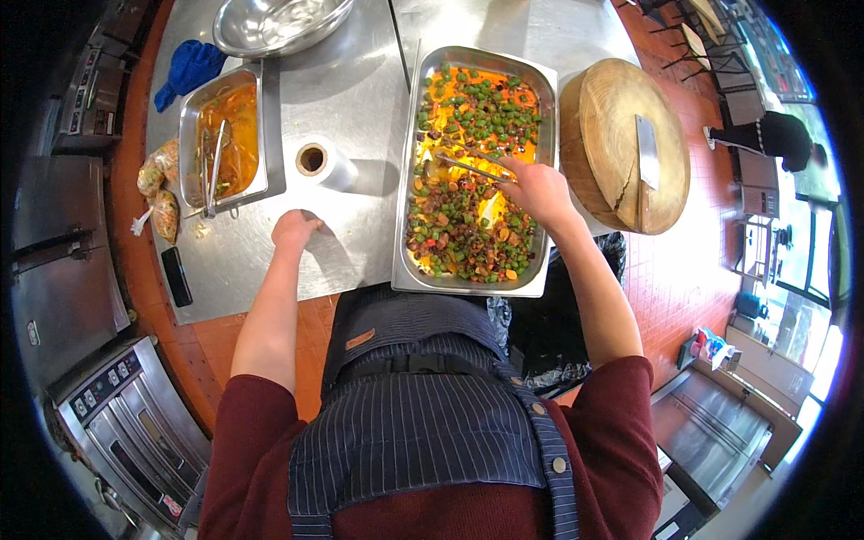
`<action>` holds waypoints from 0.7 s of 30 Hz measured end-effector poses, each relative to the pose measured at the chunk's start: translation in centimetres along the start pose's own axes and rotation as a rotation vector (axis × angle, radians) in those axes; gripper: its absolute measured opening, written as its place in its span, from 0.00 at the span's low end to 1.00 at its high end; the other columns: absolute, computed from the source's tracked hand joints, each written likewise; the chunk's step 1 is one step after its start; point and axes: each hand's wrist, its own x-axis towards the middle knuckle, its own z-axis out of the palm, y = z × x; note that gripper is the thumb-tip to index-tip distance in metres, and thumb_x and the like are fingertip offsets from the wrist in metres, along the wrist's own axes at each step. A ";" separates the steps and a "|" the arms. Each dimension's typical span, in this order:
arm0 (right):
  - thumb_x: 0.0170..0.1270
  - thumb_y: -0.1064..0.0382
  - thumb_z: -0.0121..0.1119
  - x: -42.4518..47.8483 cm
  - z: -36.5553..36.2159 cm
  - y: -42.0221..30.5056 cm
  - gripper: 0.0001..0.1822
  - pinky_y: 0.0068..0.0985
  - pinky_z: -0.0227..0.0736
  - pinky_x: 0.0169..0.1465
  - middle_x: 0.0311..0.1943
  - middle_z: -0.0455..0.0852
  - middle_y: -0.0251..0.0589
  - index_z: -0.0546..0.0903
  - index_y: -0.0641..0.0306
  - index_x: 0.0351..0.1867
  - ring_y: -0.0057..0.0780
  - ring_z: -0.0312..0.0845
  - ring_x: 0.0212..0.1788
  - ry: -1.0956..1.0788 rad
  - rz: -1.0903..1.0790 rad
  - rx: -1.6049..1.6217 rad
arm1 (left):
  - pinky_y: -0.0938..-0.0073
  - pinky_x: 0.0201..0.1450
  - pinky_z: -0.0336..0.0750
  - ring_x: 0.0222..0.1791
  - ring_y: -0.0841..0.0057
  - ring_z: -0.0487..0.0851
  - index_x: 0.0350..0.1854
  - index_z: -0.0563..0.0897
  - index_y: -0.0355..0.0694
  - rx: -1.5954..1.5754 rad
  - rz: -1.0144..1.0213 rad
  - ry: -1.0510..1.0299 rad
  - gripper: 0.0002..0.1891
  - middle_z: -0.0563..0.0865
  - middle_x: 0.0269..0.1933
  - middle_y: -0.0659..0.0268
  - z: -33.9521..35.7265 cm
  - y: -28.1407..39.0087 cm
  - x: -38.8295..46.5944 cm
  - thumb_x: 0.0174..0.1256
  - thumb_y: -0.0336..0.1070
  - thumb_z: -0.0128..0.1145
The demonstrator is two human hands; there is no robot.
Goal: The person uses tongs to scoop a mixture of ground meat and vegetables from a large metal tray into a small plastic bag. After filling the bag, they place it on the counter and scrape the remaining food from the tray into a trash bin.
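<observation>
My right hand [542, 194] grips a pair of metal tongs [476, 169], whose tips reach into the food near the left wall of a deep steel pan [400, 223]. That pan holds chopped green vegetables [503, 101], browned bits and red pieces in orange oil; yellowish patches show between them. My left hand [295, 228] is curled against the steel tabletop [351, 250], with its fingers mostly hidden and nothing visible in it. Beyond it a roll of clear plastic film or bags [327, 165] stands on end.
Farther left, a smaller steel pan [262, 182] of orange broth holds tongs [214, 162]. Around it are tied food bags [162, 196], a phone [177, 277], a blue cloth [192, 67] and a steel bowl [280, 27]. At right, a cleaver [646, 152] lies on a cracked round chopping block [607, 135].
</observation>
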 end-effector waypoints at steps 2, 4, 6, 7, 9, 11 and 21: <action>0.61 0.56 0.57 0.1 0.2 0.0 0.19 0.46 0.77 0.43 0.33 0.87 0.50 0.79 0.51 0.55 0.49 0.84 0.39 0.014 0.010 0.003 | 0.65 0.46 0.79 0.44 0.66 0.86 0.40 0.89 0.42 -0.010 0.010 0.003 0.21 0.89 0.43 0.61 -0.1 0.2 -0.2 0.53 0.54 0.68; 0.60 0.53 0.59 0.4 0.4 0.2 0.21 0.45 0.77 0.42 0.31 0.86 0.50 0.80 0.48 0.55 0.50 0.83 0.37 -0.023 -0.031 -0.004 | 0.65 0.46 0.79 0.44 0.66 0.86 0.41 0.89 0.43 -0.009 0.007 0.005 0.21 0.89 0.43 0.61 -0.2 0.0 -0.1 0.53 0.54 0.68; 0.60 0.52 0.59 0.3 0.4 0.4 0.21 0.44 0.77 0.42 0.31 0.86 0.49 0.80 0.46 0.56 0.50 0.83 0.36 -0.093 -0.091 -0.041 | 0.65 0.46 0.79 0.45 0.65 0.86 0.41 0.89 0.43 0.002 0.001 -0.006 0.21 0.89 0.43 0.61 0.3 -0.3 0.5 0.52 0.54 0.68; 0.60 0.52 0.59 -0.1 0.4 0.4 0.21 0.44 0.77 0.42 0.31 0.86 0.49 0.81 0.46 0.56 0.50 0.83 0.37 -0.146 -0.130 -0.074 | 0.65 0.46 0.79 0.45 0.65 0.86 0.41 0.89 0.43 0.001 0.004 -0.010 0.21 0.89 0.43 0.61 0.5 -0.3 0.6 0.52 0.54 0.69; 0.60 0.53 0.59 -0.7 0.1 0.5 0.20 0.44 0.78 0.43 0.33 0.87 0.48 0.81 0.45 0.55 0.49 0.84 0.38 -0.169 -0.137 -0.090 | 0.64 0.46 0.79 0.45 0.65 0.86 0.42 0.88 0.42 -0.002 0.005 -0.018 0.22 0.89 0.43 0.61 0.6 -0.6 0.9 0.52 0.55 0.69; 0.58 0.54 0.58 -1.1 -0.8 0.7 0.19 0.44 0.78 0.43 0.35 0.87 0.44 0.82 0.44 0.52 0.46 0.84 0.40 -0.111 -0.073 -0.056 | 0.64 0.46 0.79 0.45 0.65 0.86 0.42 0.88 0.42 -0.017 -0.001 0.003 0.22 0.89 0.43 0.61 1.1 -1.1 1.4 0.52 0.55 0.69; 0.58 0.59 0.59 -0.8 3.7 1.6 0.14 0.46 0.77 0.41 0.29 0.85 0.54 0.75 0.64 0.42 0.51 0.84 0.36 -0.127 -0.047 -0.112 | 0.65 0.46 0.79 0.45 0.66 0.86 0.39 0.90 0.45 -0.038 0.019 -0.004 0.20 0.89 0.42 0.61 0.3 -0.3 0.4 0.52 0.54 0.69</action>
